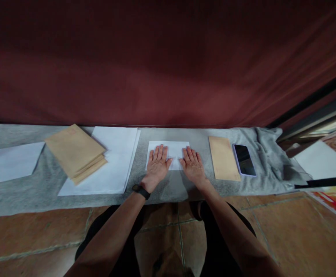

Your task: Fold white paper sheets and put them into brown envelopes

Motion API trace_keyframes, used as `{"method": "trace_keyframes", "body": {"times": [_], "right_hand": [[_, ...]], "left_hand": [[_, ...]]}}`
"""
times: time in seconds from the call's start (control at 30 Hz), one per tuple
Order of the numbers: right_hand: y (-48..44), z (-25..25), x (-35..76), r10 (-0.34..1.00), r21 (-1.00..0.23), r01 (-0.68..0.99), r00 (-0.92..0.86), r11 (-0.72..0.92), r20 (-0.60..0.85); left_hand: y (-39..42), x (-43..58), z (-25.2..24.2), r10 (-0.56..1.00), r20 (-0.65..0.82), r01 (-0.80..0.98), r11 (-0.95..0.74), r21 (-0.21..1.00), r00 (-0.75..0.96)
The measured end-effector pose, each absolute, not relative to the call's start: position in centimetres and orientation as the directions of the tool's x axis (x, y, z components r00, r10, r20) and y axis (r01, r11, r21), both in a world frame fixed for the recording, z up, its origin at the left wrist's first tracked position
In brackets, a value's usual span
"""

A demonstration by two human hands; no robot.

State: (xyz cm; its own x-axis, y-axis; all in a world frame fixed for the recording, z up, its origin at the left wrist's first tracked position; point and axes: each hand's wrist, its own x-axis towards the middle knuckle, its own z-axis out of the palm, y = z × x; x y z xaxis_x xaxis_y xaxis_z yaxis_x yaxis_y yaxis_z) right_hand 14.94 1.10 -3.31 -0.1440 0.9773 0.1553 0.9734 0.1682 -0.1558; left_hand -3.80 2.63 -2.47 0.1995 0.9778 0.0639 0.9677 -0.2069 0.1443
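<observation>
Now your left hand [157,164] and right hand [193,165] lie flat, fingers spread, on the paper [169,149] — holding nothing. Envelope [223,158] just right, phone [244,160] beside it.

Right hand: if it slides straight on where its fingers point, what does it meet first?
The right hand lies on the white sheet; beyond is bare grey cloth, then probably the red curtain.

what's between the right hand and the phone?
One brown envelope, lying flat on the grey cloth, apart from the right hand and close beside the phone. This shows in the head view.
</observation>
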Motion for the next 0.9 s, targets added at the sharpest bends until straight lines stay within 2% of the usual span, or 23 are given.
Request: {"method": "trace_keyframes", "body": {"times": [0.37,0.47,0.7,0.9], "right_hand": [[1.3,-2.7,15.9,0.984,-0.142,0.986,-0.063,0.086,0.165],[1.5,-2.3,15.3,0.983,-0.179,0.975,-0.105,0.132,0.152],[1.6,-2.3,12.4,0.960,-0.358,0.891,-0.254,0.279,0.114],[1.6,-2.4,11.3,0.957,-0.327,0.900,-0.271,0.288,0.098]], "left_hand": [[2.3,-3.8,-1.8,0.974,0.061,0.964,-0.225,0.139,0.218],[2.2,-3.7,-1.6,0.965,0.073,0.954,-0.260,0.149,0.252],[2.3,-3.3,-1.4,0.953,0.068,0.942,-0.303,0.145,0.296],[2.3,-3.0,-1.3,0.952,0.036,0.943,-0.305,0.131,0.303]]}}
